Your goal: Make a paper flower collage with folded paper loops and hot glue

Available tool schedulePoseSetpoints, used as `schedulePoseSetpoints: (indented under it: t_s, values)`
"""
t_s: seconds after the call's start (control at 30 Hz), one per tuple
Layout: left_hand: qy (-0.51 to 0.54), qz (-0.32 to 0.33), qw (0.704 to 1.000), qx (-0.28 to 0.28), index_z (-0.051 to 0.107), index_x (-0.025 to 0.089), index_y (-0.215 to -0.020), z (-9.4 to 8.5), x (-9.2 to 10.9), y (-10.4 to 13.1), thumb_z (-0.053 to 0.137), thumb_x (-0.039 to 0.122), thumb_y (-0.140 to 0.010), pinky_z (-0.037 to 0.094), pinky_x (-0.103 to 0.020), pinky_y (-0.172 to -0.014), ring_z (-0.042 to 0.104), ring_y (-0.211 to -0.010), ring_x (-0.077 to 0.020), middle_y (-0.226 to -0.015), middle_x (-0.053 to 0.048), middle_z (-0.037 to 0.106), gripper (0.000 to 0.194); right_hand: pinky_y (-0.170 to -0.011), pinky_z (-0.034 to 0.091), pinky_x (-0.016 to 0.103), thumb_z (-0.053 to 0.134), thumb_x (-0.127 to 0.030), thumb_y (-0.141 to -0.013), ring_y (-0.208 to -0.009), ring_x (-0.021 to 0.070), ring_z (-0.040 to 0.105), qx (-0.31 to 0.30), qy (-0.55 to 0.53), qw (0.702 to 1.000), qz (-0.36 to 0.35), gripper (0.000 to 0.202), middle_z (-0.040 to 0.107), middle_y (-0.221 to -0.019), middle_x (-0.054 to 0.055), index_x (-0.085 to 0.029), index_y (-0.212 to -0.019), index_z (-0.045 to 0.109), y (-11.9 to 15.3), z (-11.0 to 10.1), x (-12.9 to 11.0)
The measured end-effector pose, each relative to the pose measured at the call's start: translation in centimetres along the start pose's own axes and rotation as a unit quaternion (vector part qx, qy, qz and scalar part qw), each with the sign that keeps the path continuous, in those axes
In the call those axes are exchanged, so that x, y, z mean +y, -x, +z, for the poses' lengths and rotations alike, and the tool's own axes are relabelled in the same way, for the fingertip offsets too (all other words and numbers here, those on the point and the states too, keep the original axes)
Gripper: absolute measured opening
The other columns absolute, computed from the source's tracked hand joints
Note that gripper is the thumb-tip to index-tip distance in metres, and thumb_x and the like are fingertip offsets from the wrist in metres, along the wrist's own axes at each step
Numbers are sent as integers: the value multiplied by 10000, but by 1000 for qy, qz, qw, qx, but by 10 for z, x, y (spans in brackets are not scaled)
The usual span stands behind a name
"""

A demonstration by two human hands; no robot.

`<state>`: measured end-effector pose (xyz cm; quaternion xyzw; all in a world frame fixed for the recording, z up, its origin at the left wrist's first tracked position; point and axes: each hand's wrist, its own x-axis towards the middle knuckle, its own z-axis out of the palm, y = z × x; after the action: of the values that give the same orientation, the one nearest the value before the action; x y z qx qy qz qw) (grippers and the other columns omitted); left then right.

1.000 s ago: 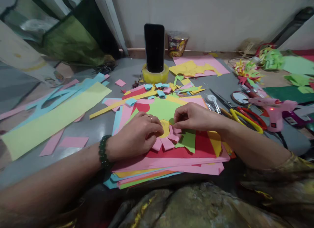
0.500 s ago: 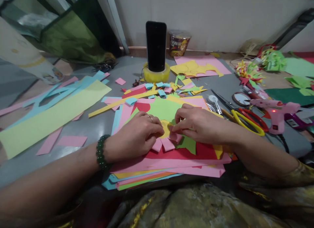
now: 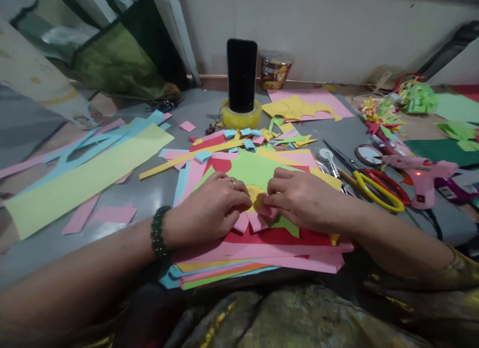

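Observation:
A yellow paper disc [image 3: 254, 194] with folded pink paper pieces [image 3: 257, 221] along its near edge lies on green paper [image 3: 249, 168], on top of a stack of coloured sheets [image 3: 239, 250]. My left hand [image 3: 213, 203], with a ring and a green bead bracelet, has its fingers curled together at the disc's left side; what they grip is hidden. At the disc's right side, my right hand [image 3: 299, 195] pinches one of the pink pieces between thumb and fingers. Small blue, pink and yellow paper scraps [image 3: 247, 138] lie beyond the stack.
A phone [image 3: 241, 76] stands in a yellow tape roll [image 3: 241, 114] behind the stack. Scissors [image 3: 377, 190] and a pink glue gun [image 3: 422, 175] lie on the right. Paper strips [image 3: 90, 178] cover the left. A snack cup [image 3: 275, 72] is by the wall.
The camera view has shifted slightly, so the scene sits a little lower and further right. Both hands keep nearly the same place at the disc.

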<state>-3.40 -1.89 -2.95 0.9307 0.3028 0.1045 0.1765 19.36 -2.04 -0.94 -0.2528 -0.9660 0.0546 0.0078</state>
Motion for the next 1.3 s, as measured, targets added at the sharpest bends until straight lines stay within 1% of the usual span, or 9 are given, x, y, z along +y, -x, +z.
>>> schedulePoseSetpoints:
  t_s: [0.1, 0.4, 0.63, 0.77, 0.93, 1.03, 1.1, 1.17, 1.3]
  values:
    - [-1, -5, 1000, -5, 774, 202, -864, 0, 0, -1, 454, 43, -757, 427, -379, -854, 668, -899, -210, -961, -41, 768, 373, -667, 280, 319, 561, -140, -957, -757, 199, 415, 6, -7, 1000, 0, 204, 626, -778, 68, -196, -985, 756, 1, -2, 2]
    - [6, -3, 1000, -8, 777, 209, -908, -2, 0, 0, 444, 54, -781, 413, -376, -873, 673, -912, -200, -989, -32, 773, 388, -627, 237, 331, 579, -107, -937, -746, 199, 392, -56, 16, 998, 13, 174, 601, -741, 71, -152, -941, 747, -6, -4, -4]
    - [-3, -9, 1000, -9, 777, 211, -905, -3, 2, -2, 450, 57, -779, 425, -362, -859, 677, -903, -204, -962, -39, 774, 383, -624, 265, 328, 603, -103, -929, -760, 204, 422, -63, 19, 998, 6, 170, 630, -761, 74, -166, -939, 761, -7, -8, -9]
    - [18, -17, 1000, -15, 770, 209, -913, -7, 2, -3, 453, 48, -777, 443, -362, -875, 684, -899, -204, -965, -35, 776, 380, -659, 332, 317, 569, -119, -947, -783, 205, 459, -28, -18, 999, 3, 198, 665, -791, 82, -163, -921, 761, -5, -4, -1]
    - [133, -49, 990, 5, 750, 179, -917, -12, -11, -4, 420, -1, -730, 519, -254, -789, 689, -848, -155, -928, -27, 774, 420, -761, 427, 318, 489, -72, -920, -838, 206, 520, 88, -76, 993, 2, 265, 695, -844, 99, -151, -868, 737, 0, -1, 19]
    - [148, -47, 988, -1, 748, 186, -863, -13, -18, -4, 415, -1, -719, 541, -247, -833, 698, -880, -147, -963, -24, 776, 408, -769, 437, 320, 457, -29, -871, -838, 204, 546, 102, -87, 991, -13, 283, 697, -828, 91, -163, -826, 702, 2, -2, 25]
    - [134, -41, 990, -9, 750, 188, -855, -12, -20, -4, 416, 7, -720, 545, -257, -845, 698, -889, -152, -966, -27, 776, 402, -770, 441, 317, 463, -29, -839, -848, 200, 570, 117, -101, 988, 14, 253, 699, -841, 83, -168, -861, 673, 3, -2, 25]
    - [131, -35, 991, 1, 750, 173, -873, -11, -20, -4, 413, 18, -722, 550, -262, -835, 696, -887, -158, -971, -45, 770, 400, -731, 434, 306, 489, -66, -824, -820, 190, 581, 132, -107, 982, 77, 193, 693, -855, 72, -179, -884, 634, 3, -2, 26]
    - [135, -45, 988, 60, 737, 153, -883, -10, -18, -4, 430, 66, -736, 555, -277, -829, 689, -897, -168, -1010, -77, 739, 351, -635, 409, 269, 521, -170, -851, -712, 153, 568, 122, -152, 962, 189, 45, 665, -825, 41, -201, -867, 548, 0, -1, 30]
